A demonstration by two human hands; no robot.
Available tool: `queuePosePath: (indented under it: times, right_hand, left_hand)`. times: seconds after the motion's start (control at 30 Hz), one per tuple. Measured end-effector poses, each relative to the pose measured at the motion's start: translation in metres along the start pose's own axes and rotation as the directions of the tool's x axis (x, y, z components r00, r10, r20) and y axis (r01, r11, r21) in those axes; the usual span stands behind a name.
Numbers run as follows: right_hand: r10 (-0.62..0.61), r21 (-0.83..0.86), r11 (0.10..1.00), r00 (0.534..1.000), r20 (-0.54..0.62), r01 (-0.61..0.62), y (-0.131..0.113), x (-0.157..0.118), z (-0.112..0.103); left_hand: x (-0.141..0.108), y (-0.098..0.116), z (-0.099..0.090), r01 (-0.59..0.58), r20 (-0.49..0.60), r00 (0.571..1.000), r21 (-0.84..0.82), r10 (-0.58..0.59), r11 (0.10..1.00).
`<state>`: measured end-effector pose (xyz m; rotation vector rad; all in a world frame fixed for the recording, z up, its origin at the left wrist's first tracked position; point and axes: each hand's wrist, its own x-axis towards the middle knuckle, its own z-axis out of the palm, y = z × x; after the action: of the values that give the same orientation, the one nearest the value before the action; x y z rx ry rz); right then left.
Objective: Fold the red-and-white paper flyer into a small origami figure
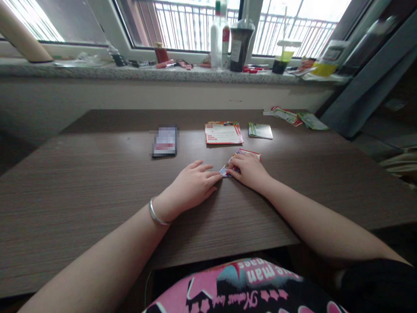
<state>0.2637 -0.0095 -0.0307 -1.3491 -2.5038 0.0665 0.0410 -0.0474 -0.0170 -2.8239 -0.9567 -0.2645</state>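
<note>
My left hand (197, 182), with a silver bangle at its wrist, lies on the dark wooden table with its fingers spread. Its fingertips reach the left corner of a colourful paper piece (248, 153) with a red edge. Over that paper rests my right hand (246, 170), its fingers bent and drawn together on it, covering much of its surface. Just beyond is a stack of red-and-white printed cards (224, 133), with a smaller greenish stack (260, 131) to its right.
A phone-like object (165, 141), pixelated, lies on the table (81, 174) at the left. More green and red cards (286, 116) are spread at the back right. Bottles (215, 43) and cups (240, 45) stand on the windowsill (182, 75) behind.
</note>
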Motion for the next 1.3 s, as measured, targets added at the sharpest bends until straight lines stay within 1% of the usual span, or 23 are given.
queuePosePath:
  times: [0.17, 0.5, 0.87, 1.03, 1.3]
  right_hand:
    - [0.025, -0.018, 1.000, 1.000, 0.011, -0.025, -0.0014, 0.0023, 0.0005]
    - [0.058, -0.006, 0.998, 0.998, 0.021, -0.058, -0.0012, 0.0047, 0.0042]
    - [0.077, -0.009, 0.997, 0.997, 0.012, -0.077, -0.0025, 0.0046, 0.0059]
    - [0.068, -0.005, 0.998, 0.998, 0.012, -0.068, -0.0013, 0.0048, 0.0066]
    - [0.076, 0.000, 0.997, 0.997, 0.029, -0.076, -0.0015, 0.0043, 0.0041]
  left_hand:
    - [0.0027, 0.0053, -0.0018, 0.012, 0.011, 1.000, 0.024, -0.012, 1.000]
    - [0.0043, 0.0047, 0.0010, 0.020, 0.032, 0.999, 0.040, -0.021, 0.999]
    - [0.0062, 0.0091, 0.0000, 0.081, 0.010, 0.997, 0.080, -0.082, 0.994]
    - [0.0081, 0.0111, -0.0010, 0.101, 0.040, 0.994, 0.091, -0.105, 0.991]
    - [0.0061, 0.0078, -0.0051, 0.102, 0.083, 0.991, 0.050, -0.106, 0.994]
